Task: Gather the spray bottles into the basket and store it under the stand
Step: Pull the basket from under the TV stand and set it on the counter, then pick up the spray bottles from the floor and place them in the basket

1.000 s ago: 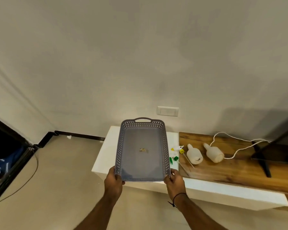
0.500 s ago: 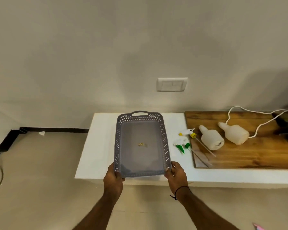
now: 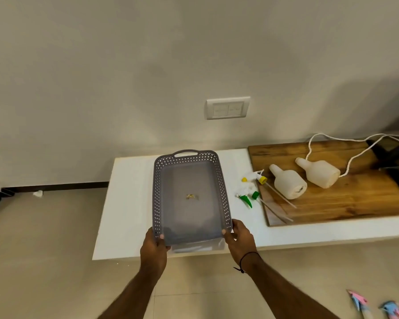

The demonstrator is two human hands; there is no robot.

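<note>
I hold the gray basket (image 3: 189, 199) with both of my hands. My left hand (image 3: 153, 247) grips its near left corner, with my thumb over the rim. My right hand (image 3: 240, 240) grips its near right corner the same way. A black band (image 3: 245, 261) sits on my right wrist.

The basket is over the white table (image 3: 129, 203). I cannot tell if it rests on the table or hangs just above it. It has little holes in its walls and a handle at the far end. Inside it is only a tiny yellow scrap (image 3: 191, 196).

Just to the right of the basket lie two spray tops with long thin tubes. One spray top has yellow parts (image 3: 255, 178). The other spray top has green parts (image 3: 245, 199). Their tubes reach onto the wooden board (image 3: 355, 199).

Two white bottles lie on their sides on the board. The near bottle (image 3: 288, 184) is close to the spray tops. The far bottle (image 3: 318, 172) is just beside it. A white cord (image 3: 313, 143) loops behind them. A black stand leg (image 3: 394, 166) is on the far right of the board.

A wall switch (image 3: 228, 107) is above the table. On the floor by my right are pink and blue things (image 3: 378, 307), too blurry to name.
</note>
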